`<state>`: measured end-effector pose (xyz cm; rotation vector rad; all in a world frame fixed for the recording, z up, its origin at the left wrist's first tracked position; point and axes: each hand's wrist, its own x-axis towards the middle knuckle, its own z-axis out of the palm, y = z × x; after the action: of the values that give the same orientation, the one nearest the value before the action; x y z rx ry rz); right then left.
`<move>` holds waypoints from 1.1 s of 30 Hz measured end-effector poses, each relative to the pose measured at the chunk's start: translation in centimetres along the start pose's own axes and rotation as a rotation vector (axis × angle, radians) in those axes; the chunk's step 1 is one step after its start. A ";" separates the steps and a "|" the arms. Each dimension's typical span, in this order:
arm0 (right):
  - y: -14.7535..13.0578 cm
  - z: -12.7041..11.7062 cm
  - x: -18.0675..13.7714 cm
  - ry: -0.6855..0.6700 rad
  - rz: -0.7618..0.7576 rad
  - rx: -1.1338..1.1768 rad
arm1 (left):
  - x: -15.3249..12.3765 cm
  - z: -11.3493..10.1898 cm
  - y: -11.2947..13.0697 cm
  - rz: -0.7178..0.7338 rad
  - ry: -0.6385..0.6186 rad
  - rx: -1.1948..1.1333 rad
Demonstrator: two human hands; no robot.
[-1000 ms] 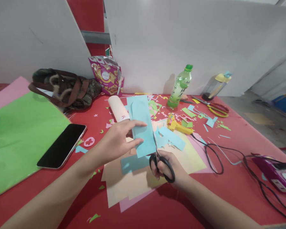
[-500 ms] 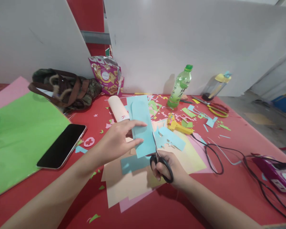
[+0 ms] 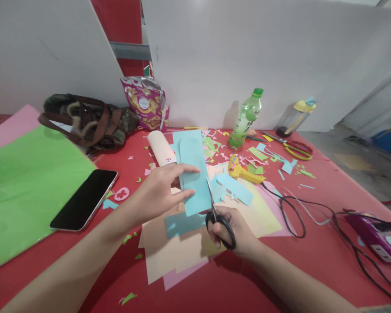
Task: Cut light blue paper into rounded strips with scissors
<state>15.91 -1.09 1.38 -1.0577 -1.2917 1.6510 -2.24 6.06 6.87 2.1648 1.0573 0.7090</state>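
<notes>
My left hand [image 3: 161, 191] pinches a folded light blue paper strip [image 3: 193, 167] and holds it upright above the red table [image 3: 263, 278]. My right hand [image 3: 232, 230] grips black-handled scissors [image 3: 219, 219], fingers through the loops. The blades point up along the strip's right edge, close to my left fingertips. Below both hands lie sheets of peach, pink and yellow paper [image 3: 179, 250] and a blue offcut [image 3: 182, 222].
A black phone [image 3: 84, 199] rests on green paper [image 3: 26, 191] at left. A bag [image 3: 84, 119], snack pouch [image 3: 146, 103], green bottle [image 3: 246, 118], red-yellow scissors [image 3: 295, 148], yellow glue gun [image 3: 244, 171] with black cord [image 3: 291, 217], and purple device [image 3: 378, 237] surround scattered scraps.
The scissors have moved slightly up and left along the strip's right edge. My left hand and the strip have stayed nearly still.
</notes>
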 end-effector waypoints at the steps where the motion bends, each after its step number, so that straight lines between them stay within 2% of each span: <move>1: 0.0 0.0 0.0 0.002 0.006 -0.001 | 0.0 0.0 0.0 -0.001 -0.001 -0.009; 10: -0.2 0.0 0.0 -0.013 0.032 0.014 | 0.0 0.0 0.1 -0.033 -0.016 -0.058; 14: 0.2 0.2 0.2 -0.038 0.060 0.103 | 0.1 0.0 -0.2 -0.041 -0.026 -0.043; 19: 0.6 0.3 0.2 -0.059 0.053 0.194 | 0.3 -0.1 -0.4 -0.058 -0.031 -0.001; 24: 0.1 0.2 0.1 -0.131 -0.005 0.215 | 0.4 -0.4 -0.4 -0.060 -0.018 0.021; 28: -0.2 0.0 0.1 -0.147 0.009 0.275 | 0.4 -0.5 -0.3 -0.080 -0.032 0.035; 33: -0.3 -0.2 0.1 -0.159 0.009 0.319 | 0.3 -0.6 -0.2 -0.124 -0.076 -0.042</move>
<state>16.08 -0.89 1.68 -0.7543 -1.0737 1.9026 -2.60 6.59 7.14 2.0546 1.1160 0.5827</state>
